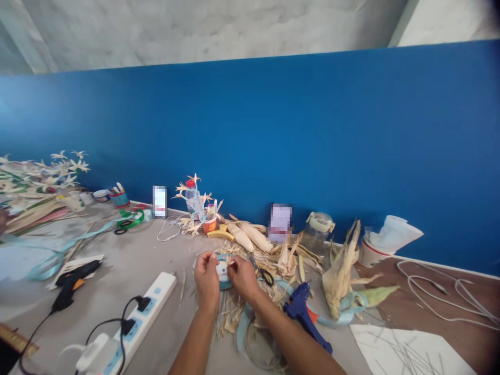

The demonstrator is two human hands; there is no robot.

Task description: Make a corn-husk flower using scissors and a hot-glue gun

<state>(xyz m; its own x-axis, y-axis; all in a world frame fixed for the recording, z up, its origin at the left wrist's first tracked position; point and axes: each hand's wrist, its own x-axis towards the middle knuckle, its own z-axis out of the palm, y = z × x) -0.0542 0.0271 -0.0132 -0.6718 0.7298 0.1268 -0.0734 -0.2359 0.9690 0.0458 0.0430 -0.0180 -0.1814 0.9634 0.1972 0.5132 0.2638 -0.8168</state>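
My left hand (207, 273) is closed in a pinch at the middle of the table. What its fingertips hold, if anything, is too small to make out. Close by on the right, my right hand (242, 277) pinches a small pale strip of corn husk (229, 259). Between and beneath both hands lies a roll of light blue ribbon (224, 285) with a white centre. Black-handled scissors (266, 276) rest just beyond my right hand. A blue glue gun (307, 315) lies to the right of my right forearm, among scraps of dried husk (230, 317).
A white power strip (146, 312) with plugs and a black glue gun (72, 281) occupy the left. Husk flowers stand in an orange pot (210, 225) at the back. Corn cobs (253, 235), a jar (318, 232) and a dried husk bundle (339, 276) stretch rightward. Wires lie on white paper (414, 349).
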